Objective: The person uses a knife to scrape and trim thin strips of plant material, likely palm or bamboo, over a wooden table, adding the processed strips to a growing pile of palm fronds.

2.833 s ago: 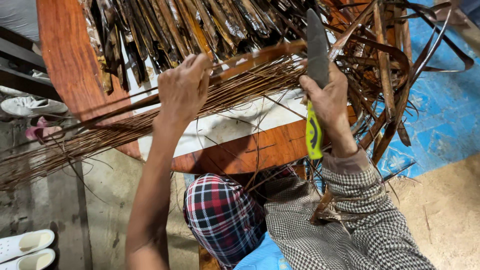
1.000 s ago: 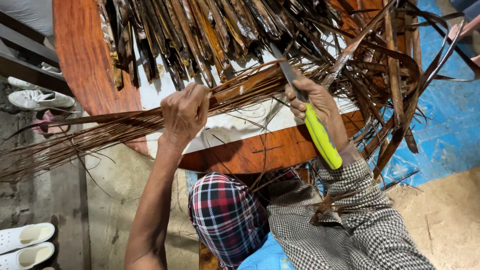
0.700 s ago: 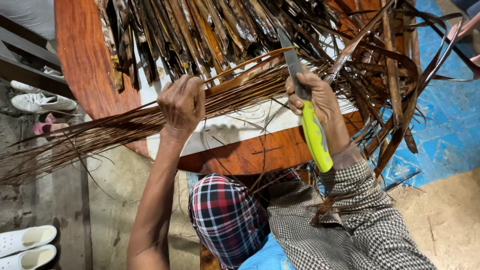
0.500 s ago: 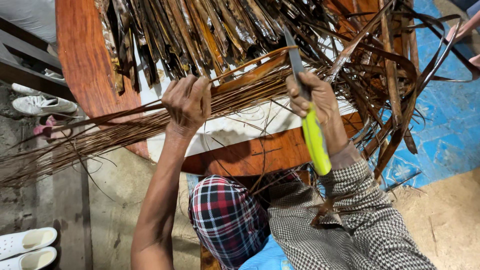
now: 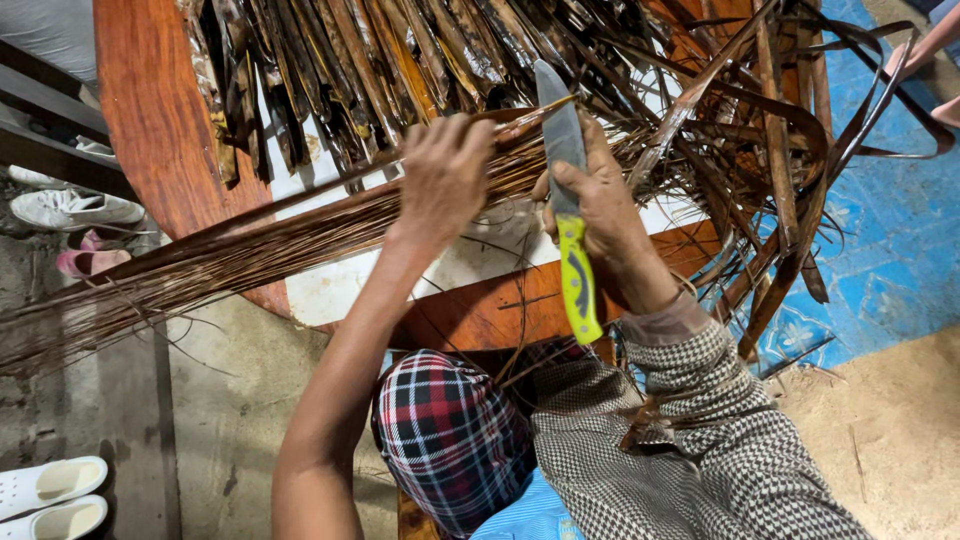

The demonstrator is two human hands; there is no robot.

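Head view: right hand (image 5: 600, 205) grips yellow-handled knife (image 5: 572, 220).

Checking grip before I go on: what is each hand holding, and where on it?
Right hand grips the knife by its yellow-green handle, blade up. Left hand clasps the bundle of thin brown strips near its table end.

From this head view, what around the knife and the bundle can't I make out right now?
- Left hand palm and the bundle of thin brown strands under it: hidden by the hand's back.
- Bundle's far end: cut off by the left edge.
- Knife: its cutting edge against the strands is masked by the right hand.
- Tabletop centre: buried under dark leaf strips.
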